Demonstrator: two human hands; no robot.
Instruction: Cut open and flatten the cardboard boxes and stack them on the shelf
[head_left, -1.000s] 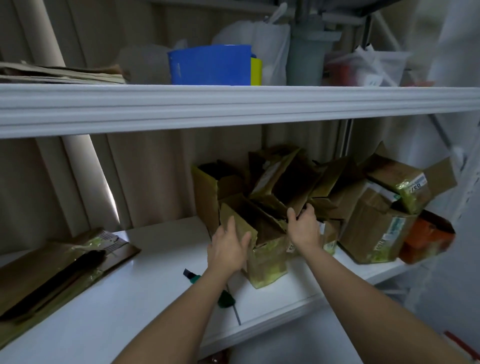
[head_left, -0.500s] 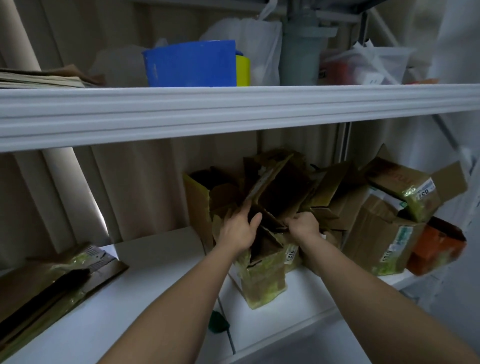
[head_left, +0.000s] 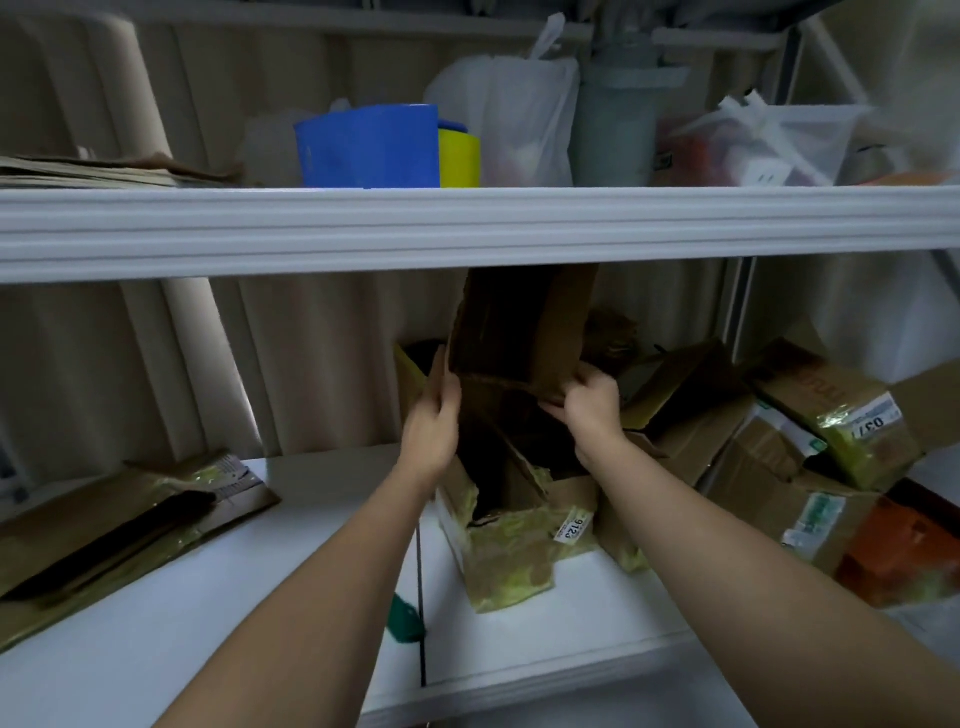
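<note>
I hold one brown cardboard box (head_left: 519, 327) upright above the pile of opened boxes (head_left: 727, 447) at right on the white shelf (head_left: 156, 634); flattened cardboard (head_left: 104, 525) lies far left.

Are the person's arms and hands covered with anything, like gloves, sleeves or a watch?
No. The left hand and right hand are bare, with no gloves. No rings show, though the dim light hides fine detail. Both forearms are uncovered as far as the picture's lower edge: no sleeve, watch or wristband is in view.
</note>
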